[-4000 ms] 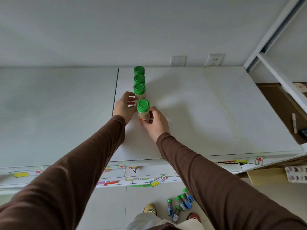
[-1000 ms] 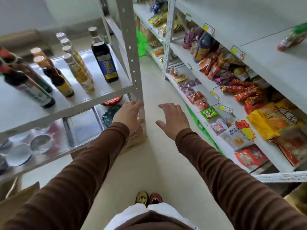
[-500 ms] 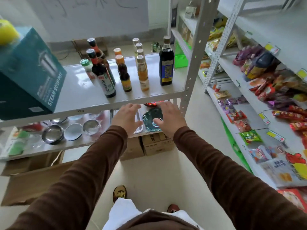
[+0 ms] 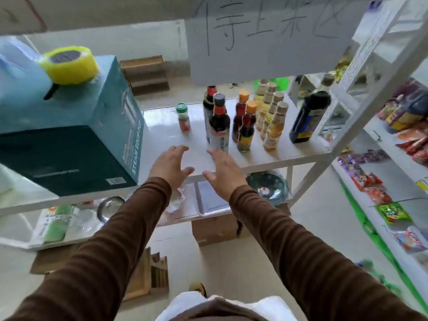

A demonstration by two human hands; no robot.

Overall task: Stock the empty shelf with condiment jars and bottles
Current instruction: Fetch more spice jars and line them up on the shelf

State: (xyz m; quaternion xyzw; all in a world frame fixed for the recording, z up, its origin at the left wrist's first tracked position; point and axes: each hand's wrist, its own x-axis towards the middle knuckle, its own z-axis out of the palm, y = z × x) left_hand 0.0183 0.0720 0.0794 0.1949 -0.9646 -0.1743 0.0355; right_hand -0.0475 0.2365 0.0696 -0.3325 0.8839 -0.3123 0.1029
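Both hands, the left hand (image 4: pixel 170 162) and right hand (image 4: pixel 223 169), reach forward empty with fingers spread over the front edge of a white supply shelf (image 4: pixel 278 158), seemingly about to pick stock, the dark sauce bottle (image 4: pixel 218 126) standing just beyond the right fingertips.

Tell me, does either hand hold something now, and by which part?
Nothing is held. The left hand and the right hand are both open with spread fingers, reaching toward the shelf in front of the bottles.
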